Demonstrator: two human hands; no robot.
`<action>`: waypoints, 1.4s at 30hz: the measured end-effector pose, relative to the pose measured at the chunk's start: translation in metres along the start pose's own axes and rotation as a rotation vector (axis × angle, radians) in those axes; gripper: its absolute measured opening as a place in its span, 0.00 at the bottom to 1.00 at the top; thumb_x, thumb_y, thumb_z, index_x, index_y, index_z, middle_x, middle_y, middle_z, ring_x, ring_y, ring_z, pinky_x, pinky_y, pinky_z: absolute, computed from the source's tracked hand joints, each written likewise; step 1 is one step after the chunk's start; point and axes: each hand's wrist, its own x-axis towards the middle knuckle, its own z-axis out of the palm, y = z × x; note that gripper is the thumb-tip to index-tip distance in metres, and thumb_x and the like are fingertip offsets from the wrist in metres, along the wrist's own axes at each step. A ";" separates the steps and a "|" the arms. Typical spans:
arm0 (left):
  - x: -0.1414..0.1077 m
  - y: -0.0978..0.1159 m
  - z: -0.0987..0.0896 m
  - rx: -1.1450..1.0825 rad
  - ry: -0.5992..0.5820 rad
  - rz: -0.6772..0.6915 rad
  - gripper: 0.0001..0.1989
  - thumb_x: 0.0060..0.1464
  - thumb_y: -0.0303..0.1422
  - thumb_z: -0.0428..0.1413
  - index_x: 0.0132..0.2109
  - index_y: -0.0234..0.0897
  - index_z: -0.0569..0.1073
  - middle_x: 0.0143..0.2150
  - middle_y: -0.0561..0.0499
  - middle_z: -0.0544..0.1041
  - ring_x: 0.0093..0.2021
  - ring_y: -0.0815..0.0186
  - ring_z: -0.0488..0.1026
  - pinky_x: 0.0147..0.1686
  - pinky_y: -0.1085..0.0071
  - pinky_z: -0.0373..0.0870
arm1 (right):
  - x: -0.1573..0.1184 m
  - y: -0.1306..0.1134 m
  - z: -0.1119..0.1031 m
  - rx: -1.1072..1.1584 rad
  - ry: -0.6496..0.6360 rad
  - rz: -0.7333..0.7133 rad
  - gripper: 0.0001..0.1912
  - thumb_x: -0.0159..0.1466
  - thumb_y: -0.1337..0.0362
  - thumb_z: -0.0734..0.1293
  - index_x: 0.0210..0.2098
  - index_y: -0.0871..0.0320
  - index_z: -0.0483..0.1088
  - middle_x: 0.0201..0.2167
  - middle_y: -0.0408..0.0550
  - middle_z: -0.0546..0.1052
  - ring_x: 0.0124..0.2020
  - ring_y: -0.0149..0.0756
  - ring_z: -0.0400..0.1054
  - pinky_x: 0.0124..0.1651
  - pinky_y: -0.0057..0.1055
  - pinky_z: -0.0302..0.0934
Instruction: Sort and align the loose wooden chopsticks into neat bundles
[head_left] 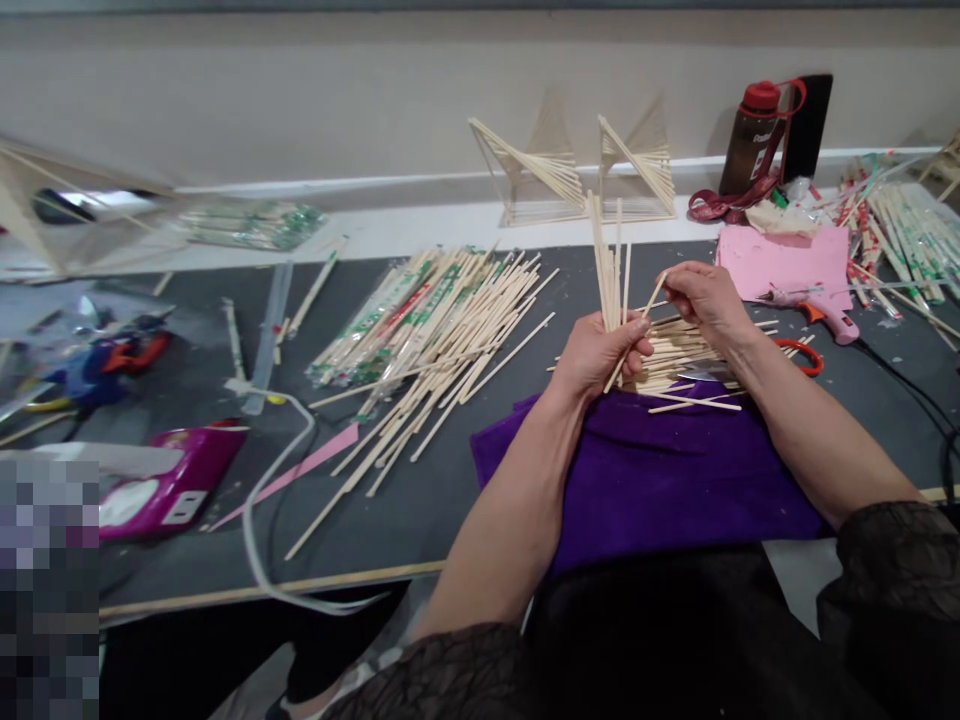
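My left hand is closed round a bundle of thin wooden chopsticks that stand up out of the fist. Between the thumb and fingers of my right hand is the upper end of a single chopstick, slanting down toward the left hand. Below both hands more loose chopsticks lie in a pile, partly on a folded purple cloth. Scissors with an orange handle rest under the right forearm, their blades partly covered by chopsticks.
Left of my hands lie loose and wrapped chopsticks. A pink glue gun with a black cable sits on the right, near pink paper. Two stick models and a bottle stand along the wall. Another person is at far left.
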 end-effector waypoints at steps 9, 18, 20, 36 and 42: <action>0.004 0.007 -0.006 -0.251 -0.032 -0.092 0.05 0.56 0.27 0.56 0.32 0.30 0.74 0.16 0.55 0.72 0.11 0.77 0.64 0.10 0.83 0.58 | 0.003 0.001 -0.004 0.229 -0.099 0.139 0.05 0.53 0.67 0.66 0.24 0.60 0.65 0.18 0.38 0.66 0.13 0.17 0.47 0.14 0.19 0.38; 0.015 0.007 -0.015 -0.511 0.148 -0.133 0.12 0.62 0.29 0.51 0.51 0.30 0.71 0.28 0.50 0.79 0.27 0.71 0.78 0.24 0.80 0.73 | 0.006 -0.002 -0.015 0.255 -0.190 0.177 0.14 0.57 0.59 0.64 0.21 0.57 0.57 0.18 0.38 0.63 0.12 0.20 0.46 0.12 0.20 0.36; 0.016 0.007 -0.017 -0.483 0.159 -0.139 0.11 0.62 0.28 0.50 0.49 0.29 0.73 0.26 0.51 0.78 0.24 0.72 0.77 0.21 0.81 0.71 | 0.003 0.001 -0.011 0.273 -0.227 0.194 0.09 0.55 0.63 0.64 0.22 0.58 0.60 0.19 0.40 0.66 0.13 0.19 0.49 0.12 0.19 0.36; 0.006 0.005 -0.005 -0.176 -0.029 -0.255 0.11 0.60 0.27 0.50 0.40 0.24 0.76 0.23 0.47 0.77 0.21 0.71 0.75 0.17 0.80 0.67 | -0.003 0.003 0.000 0.130 -0.262 0.164 0.13 0.56 0.59 0.72 0.27 0.61 0.68 0.16 0.35 0.61 0.13 0.17 0.45 0.14 0.19 0.37; 0.005 0.002 -0.007 -0.105 -0.099 -0.224 0.09 0.58 0.28 0.54 0.37 0.26 0.77 0.21 0.50 0.74 0.14 0.76 0.67 0.12 0.81 0.58 | 0.006 0.004 -0.009 0.171 -0.096 0.120 0.10 0.59 0.61 0.70 0.28 0.61 0.68 0.18 0.36 0.62 0.13 0.16 0.45 0.13 0.18 0.37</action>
